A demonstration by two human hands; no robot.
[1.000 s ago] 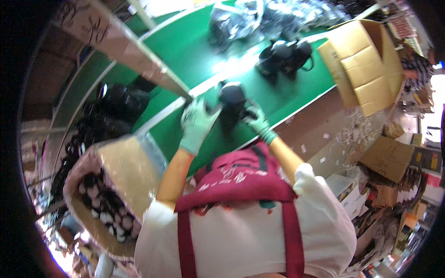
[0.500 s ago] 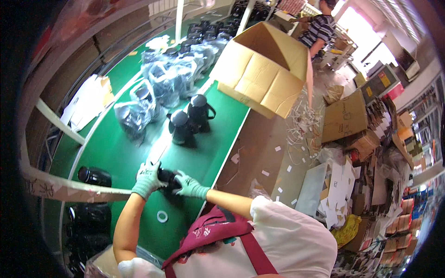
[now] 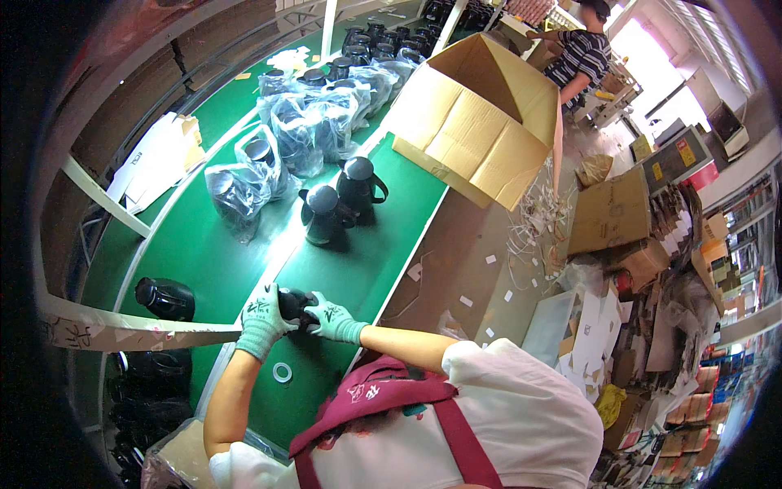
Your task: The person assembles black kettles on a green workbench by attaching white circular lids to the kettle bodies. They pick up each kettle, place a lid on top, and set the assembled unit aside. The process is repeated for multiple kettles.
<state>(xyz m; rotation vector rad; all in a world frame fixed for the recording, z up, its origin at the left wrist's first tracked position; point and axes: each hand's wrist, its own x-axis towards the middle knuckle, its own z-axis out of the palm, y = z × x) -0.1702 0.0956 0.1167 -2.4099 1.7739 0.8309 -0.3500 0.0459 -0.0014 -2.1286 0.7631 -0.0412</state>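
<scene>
Black jug (image 3: 293,304), small and dark, sits near the near end of the green belt (image 3: 204,244), held between both gloved hands just above its surface. The left hand (image 3: 262,319), in a pale green work glove, has its fingers (image 3: 259,303) clenched around the jug's left side. The right hand (image 3: 332,319), in a like glove, has its fingers (image 3: 314,306) curled against the jug's right side, so the jug is grasped from both flanks. A small white ring (image 3: 283,372) lies flat on the belt just nearer the person than the hands, apart from them.

Farther along the belt two more black jugs with handles (image 3: 338,208) stand upright side by side, well apart from the hands. Beyond these, toward the far end, several jugs wrapped in clear plastic bags (image 3: 301,122) are crowded together. Another black jug (image 3: 165,298) lies on its side at the left edge of the belt, beside a pale frame rail (image 3: 122,334). An open cardboard box (image 3: 481,122) overhangs the belt's right edge. On the right a brown bench (image 3: 464,261) runs alongside the belt, strewn with small white scraps. A second person in a striped shirt (image 3: 582,53) stands at the far end.
</scene>
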